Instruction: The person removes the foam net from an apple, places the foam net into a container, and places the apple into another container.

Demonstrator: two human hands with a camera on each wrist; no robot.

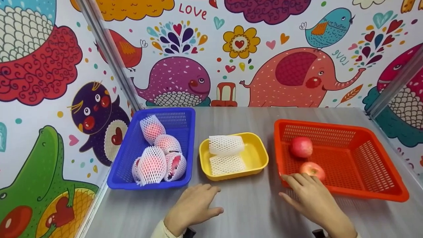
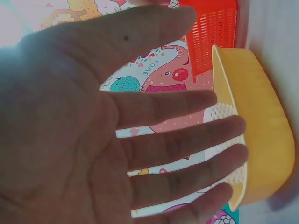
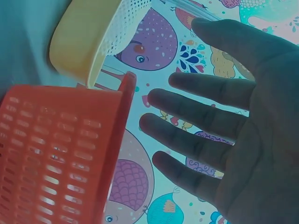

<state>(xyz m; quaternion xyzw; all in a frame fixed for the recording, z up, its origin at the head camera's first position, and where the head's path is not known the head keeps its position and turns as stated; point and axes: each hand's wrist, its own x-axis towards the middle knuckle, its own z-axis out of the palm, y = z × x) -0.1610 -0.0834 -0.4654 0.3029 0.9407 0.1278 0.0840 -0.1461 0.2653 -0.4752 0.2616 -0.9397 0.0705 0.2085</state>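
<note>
My left hand (image 1: pixel 196 205) hovers over the table in front of the yellow tray (image 1: pixel 261 158), fingers extended and holding nothing. Two white foam net sleeves (image 1: pixel 226 144) lie in that tray. Above the near left edge of the red basket (image 1: pixel 373 195) is my right hand (image 1: pixel 310 196), its fingers spread and free of any object. Inside the red basket are a red apple (image 1: pixel 301 147) and a paler apple (image 1: pixel 312 170), the latter partly hidden behind the right fingers. In the wrist views, both the left palm (image 2: pixel 60 135) and the right palm (image 3: pixel 261 140) face the camera with fingers straight.
At the left stands a blue basket (image 1: pixel 114 180) with several net-wrapped fruits (image 1: pixel 152 163) in it. Grey tabletop (image 1: pixel 244 208) shows between the hands. Printed cartoon panels (image 1: pixel 195 43) wall the table at the back and both sides.
</note>
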